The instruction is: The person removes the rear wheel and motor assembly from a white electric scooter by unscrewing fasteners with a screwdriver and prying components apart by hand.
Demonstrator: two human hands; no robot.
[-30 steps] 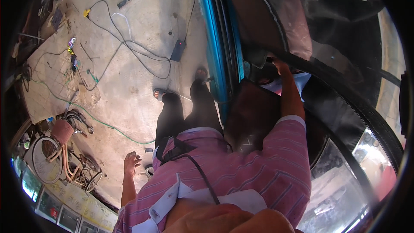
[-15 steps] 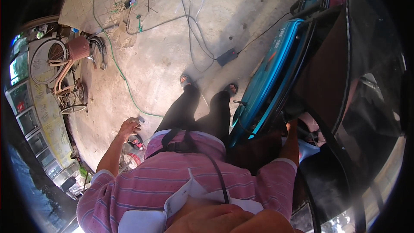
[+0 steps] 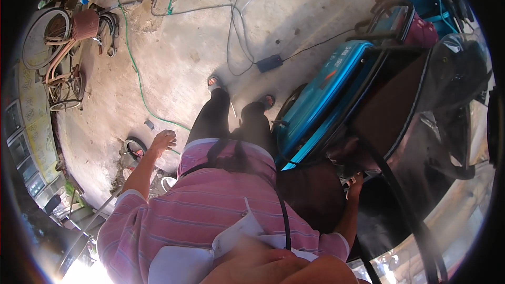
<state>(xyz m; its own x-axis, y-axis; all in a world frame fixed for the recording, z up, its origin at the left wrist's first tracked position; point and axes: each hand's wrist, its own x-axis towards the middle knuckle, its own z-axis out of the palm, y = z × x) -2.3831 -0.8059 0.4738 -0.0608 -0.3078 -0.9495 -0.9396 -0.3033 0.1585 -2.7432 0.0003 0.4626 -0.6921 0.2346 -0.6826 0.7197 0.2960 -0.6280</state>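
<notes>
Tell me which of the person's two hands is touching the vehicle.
The right hand: it reaches up to the dark underside of the blue vehicle. The left hand hangs free over the concrete floor, fingers loose, holding nothing.

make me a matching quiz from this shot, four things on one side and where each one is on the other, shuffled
Things:
1. left hand
2. right hand
3. bicycle
4. small dark box on a cable

Places:
A. on the concrete floor ahead of the feet
B. at the dark vehicle part beside the blue panel
C. hanging free at the person's side, holding nothing
D. far left, by the wall

Pairs: 1-C, 2-B, 3-D, 4-A
</notes>
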